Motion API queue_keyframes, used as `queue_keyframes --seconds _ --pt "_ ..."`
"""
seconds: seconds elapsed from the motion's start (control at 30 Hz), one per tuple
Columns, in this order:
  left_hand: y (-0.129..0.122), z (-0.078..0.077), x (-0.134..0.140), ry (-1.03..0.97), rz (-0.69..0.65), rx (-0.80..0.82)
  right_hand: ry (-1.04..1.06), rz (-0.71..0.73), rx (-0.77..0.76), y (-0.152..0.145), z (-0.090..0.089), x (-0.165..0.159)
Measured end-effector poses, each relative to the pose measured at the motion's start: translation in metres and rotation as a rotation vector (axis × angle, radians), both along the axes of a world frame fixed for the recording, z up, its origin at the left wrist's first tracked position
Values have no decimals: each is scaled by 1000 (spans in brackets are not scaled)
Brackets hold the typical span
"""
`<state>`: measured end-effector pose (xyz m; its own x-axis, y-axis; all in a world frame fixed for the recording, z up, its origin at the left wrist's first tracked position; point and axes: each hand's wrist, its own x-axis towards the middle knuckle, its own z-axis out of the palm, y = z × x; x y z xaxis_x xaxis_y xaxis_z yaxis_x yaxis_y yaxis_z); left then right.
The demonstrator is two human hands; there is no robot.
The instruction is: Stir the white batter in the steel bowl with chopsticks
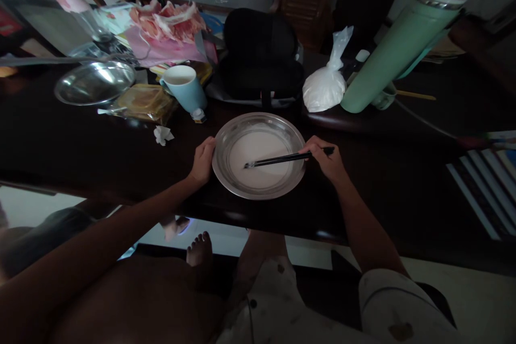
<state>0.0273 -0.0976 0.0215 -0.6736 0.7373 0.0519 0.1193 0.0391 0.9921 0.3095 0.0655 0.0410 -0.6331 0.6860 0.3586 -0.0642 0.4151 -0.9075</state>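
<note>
In front of me on the dark table stands a round metal bowl [229, 183] holding a pale whitish liquid [262, 145]. My left hand [202, 160] grips the bowl's left rim, its thumb at the edge and the other fingers partly hidden. At the right rim, my right hand [324, 157] is closed around a pair of black chopsticks [282, 159]. The chopsticks slant down to the left, with their tips in the liquid near the bowl's middle. Some of the white liquid clings to those tips.
Behind the bowl are a black case [262, 59], a light blue mug [185, 88] and a tied bag of white powder [324, 88]. A tall green flask [399, 59] stands at the right. Leftward lie an empty metal bowl [97, 83], a wrapped package [143, 102] and crumpled tissue [163, 135].
</note>
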Motion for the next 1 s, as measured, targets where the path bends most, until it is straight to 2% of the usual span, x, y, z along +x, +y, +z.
queue_keyframes --seconds 0.1,0.2,0.3,0.43,0.5,0.63,0.7,0.83,0.9,1.0 --pt "0 1 1 -1 -3 9 -7 -74 23 2 1 2" --pt "1 1 1 -9 -5 10 87 -168 11 4 0 3" --pt "1 0 1 9 -11 5 97 -127 -20 3 -1 2" --pt "1 -2 -1 12 -16 8 -35 -41 8 0 -1 0" --pt "1 -3 -1 15 -18 17 -31 -80 28 1 0 1" --pt "0 -3 -2 30 -29 25 116 -190 22 3 0 3" --pt "0 -4 -2 25 -35 26 128 -155 0 2 0 2" --pt "0 -5 -2 14 -32 30 13 -53 3 -1 1 -1" --pt "1 -5 -2 15 -28 31 3 -82 17 0 1 0" --pt "1 -5 -2 9 -24 27 94 -178 14 4 0 2"
